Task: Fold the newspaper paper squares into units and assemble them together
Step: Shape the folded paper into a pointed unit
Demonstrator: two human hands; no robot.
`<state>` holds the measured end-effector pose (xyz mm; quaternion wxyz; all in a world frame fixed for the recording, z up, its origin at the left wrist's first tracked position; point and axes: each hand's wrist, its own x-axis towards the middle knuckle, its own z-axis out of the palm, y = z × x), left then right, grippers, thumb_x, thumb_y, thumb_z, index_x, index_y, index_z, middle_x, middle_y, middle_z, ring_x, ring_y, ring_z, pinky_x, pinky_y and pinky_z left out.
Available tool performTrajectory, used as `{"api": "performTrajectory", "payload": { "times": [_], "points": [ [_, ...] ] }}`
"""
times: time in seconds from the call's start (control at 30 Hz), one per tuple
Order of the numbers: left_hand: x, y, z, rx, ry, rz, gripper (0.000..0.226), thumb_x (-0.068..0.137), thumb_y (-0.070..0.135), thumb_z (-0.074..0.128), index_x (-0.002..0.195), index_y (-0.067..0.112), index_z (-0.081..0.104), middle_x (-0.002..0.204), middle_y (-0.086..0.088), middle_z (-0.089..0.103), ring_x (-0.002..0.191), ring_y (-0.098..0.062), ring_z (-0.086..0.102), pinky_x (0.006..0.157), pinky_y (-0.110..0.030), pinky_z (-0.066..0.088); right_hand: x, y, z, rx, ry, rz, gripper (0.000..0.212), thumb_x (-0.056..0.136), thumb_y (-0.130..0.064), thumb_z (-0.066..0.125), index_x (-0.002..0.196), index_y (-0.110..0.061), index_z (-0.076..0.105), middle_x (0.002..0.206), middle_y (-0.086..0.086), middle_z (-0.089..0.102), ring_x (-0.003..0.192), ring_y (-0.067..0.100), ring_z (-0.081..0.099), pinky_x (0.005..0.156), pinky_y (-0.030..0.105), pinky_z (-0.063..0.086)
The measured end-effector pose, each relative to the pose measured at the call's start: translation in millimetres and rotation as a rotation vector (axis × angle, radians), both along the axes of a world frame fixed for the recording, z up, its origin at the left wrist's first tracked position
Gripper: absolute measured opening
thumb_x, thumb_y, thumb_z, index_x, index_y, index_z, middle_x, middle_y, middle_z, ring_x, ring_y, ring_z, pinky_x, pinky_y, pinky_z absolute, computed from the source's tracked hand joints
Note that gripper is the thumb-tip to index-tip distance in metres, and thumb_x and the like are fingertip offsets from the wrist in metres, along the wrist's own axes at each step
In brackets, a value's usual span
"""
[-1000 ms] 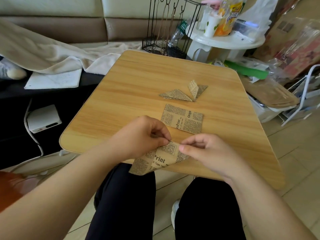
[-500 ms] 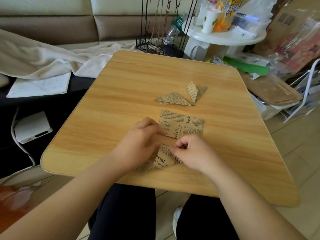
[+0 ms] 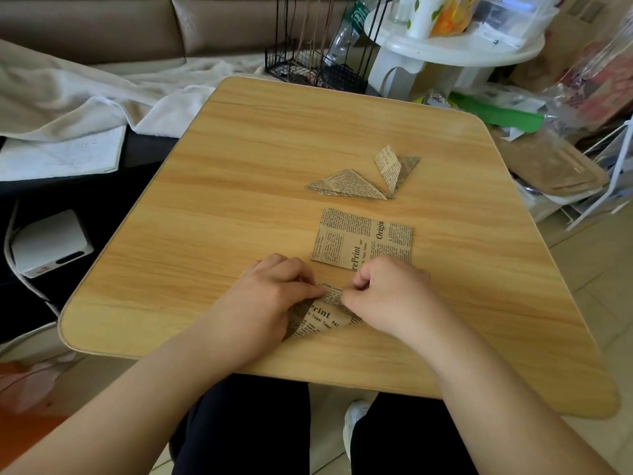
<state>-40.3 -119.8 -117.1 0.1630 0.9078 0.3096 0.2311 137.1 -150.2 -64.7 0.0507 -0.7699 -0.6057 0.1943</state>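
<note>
Cluttered sofa room, rounded pale wooden table (image 3: 239,186). I see my left hand (image 3: 270,296) and right hand (image 3: 387,293) pinching the half-folded brown newsprint square (image 3: 322,315) at six o'clock, pinned flat to crease. Spare flat newsprint square (image 3: 363,240) waits centre; two folded newsprint triangle units (image 3: 363,180) parked at one o'clock.

- The folded paper (image 3: 320,315) near the table's front edge is largely covered by the left hand (image 3: 270,296) and right hand (image 3: 387,296); only its middle strip and lower flap show (the print reads "Print").
- Both hands' fingertips curl under, so how they grip the paper cannot be told.
- The flat square (image 3: 363,240) has its near corner hidden behind the right hand.
- The wire rack (image 3: 315,63) and the white side table (image 3: 455,49) are cut off by the top edge.
- Both forearms run out of the bottom edge.
</note>
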Motion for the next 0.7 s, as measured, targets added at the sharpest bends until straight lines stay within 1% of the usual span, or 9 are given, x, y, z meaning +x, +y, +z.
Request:
{"api": "performTrajectory", "payload": {
  "times": [0.1,0.17,0.23,0.27,0.33,0.4,0.47,0.53,0.7],
  "points": [
    [1,0,2,-0.020,0.001,0.014,0.053,0.072,0.010,0.030,0.100,0.016,0.074,0.097,-0.002,0.065,0.086,-0.022,0.054,0.068,-0.045,0.054,-2,1,-3,0.001,-0.031,0.006,0.028,0.086,-0.036,0.057,0.084,-0.014,0.074,0.089,-0.001,0.071,0.088,0.019,0.054,0.081,0.032,0.025],
    [1,1,3,-0.014,0.013,0.014,0.055,0.070,0.010,0.028,0.099,0.015,0.074,0.095,-0.003,0.065,0.083,-0.027,0.058,0.067,-0.045,0.054,-3,0,-4,0.015,-0.083,0.019,0.027,0.084,-0.038,0.057,0.081,-0.016,0.073,0.085,-0.004,0.069,0.093,0.019,0.055,0.080,0.035,0.026],
    [2,0,6,-0.001,0.038,0.004,0.057,0.068,0.011,0.026,0.097,0.014,0.075,0.094,-0.004,0.066,0.080,-0.031,0.061,0.067,-0.046,0.054,-1,-2,-5,0.048,-0.128,0.025,0.021,0.083,-0.039,0.059,0.081,-0.020,0.068,0.090,-0.008,0.062,0.099,0.018,0.052,0.081,0.036,0.027],
    [2,0,7,0.010,0.052,-0.001,0.057,0.067,0.012,0.026,0.097,0.014,0.075,0.094,-0.005,0.066,0.080,-0.032,0.061,0.066,-0.047,0.055,0,-6,-5,0.094,-0.110,0.025,0.016,0.084,-0.039,0.061,0.084,-0.023,0.065,0.094,-0.010,0.058,0.102,0.017,0.050,0.083,0.035,0.028],
    [2,0,7,0.029,0.075,-0.001,0.058,0.066,0.012,0.026,0.097,0.014,0.075,0.094,-0.004,0.066,0.080,-0.031,0.062,0.064,-0.047,0.055,5,-17,-8,0.285,0.041,0.079,0.007,0.087,-0.029,0.062,0.092,-0.024,0.062,0.099,-0.009,0.051,0.102,0.013,0.050,0.090,0.034,0.035],
    [2,0,7,0.037,0.079,0.002,0.058,0.067,0.013,0.026,0.097,0.014,0.075,0.094,-0.004,0.066,0.080,-0.031,0.062,0.064,-0.047,0.055,6,-31,-8,0.385,0.189,0.203,0.015,0.091,-0.014,0.056,0.101,-0.019,0.065,0.101,-0.010,0.052,0.097,0.008,0.051,0.089,0.024,0.040],
    [2,0,7,0.040,0.078,0.005,0.058,0.067,0.013,0.025,0.096,0.013,0.075,0.093,-0.004,0.066,0.080,-0.032,0.062,0.065,-0.048,0.055,4,-45,-14,0.323,0.177,0.302,0.027,0.092,-0.007,0.049,0.112,-0.018,0.065,0.106,-0.012,0.052,0.097,0.004,0.050,0.087,0.015,0.037],
    [3,1,7,0.038,0.094,0.002,0.057,0.067,0.012,0.025,0.096,0.012,0.075,0.093,-0.004,0.066,0.080,-0.032,0.061,0.066,-0.048,0.055,4,-54,-23,0.299,0.143,0.340,0.035,0.091,-0.008,0.043,0.118,-0.017,0.064,0.110,-0.011,0.053,0.104,0.006,0.050,0.091,0.013,0.034],
    [7,1,12,0.014,0.171,0.005,0.057,0.069,0.016,0.025,0.097,0.012,0.074,0.094,-0.004,0.065,0.080,-0.031,0.060,0.067,-0.047,0.054,4,-71,-33,0.362,0.119,0.400,0.044,0.085,-0.018,0.033,0.114,-0.012,0.066,0.111,-0.006,0.054,0.107,0.010,0.050,0.095,0.011,0.032]
  ]
}}
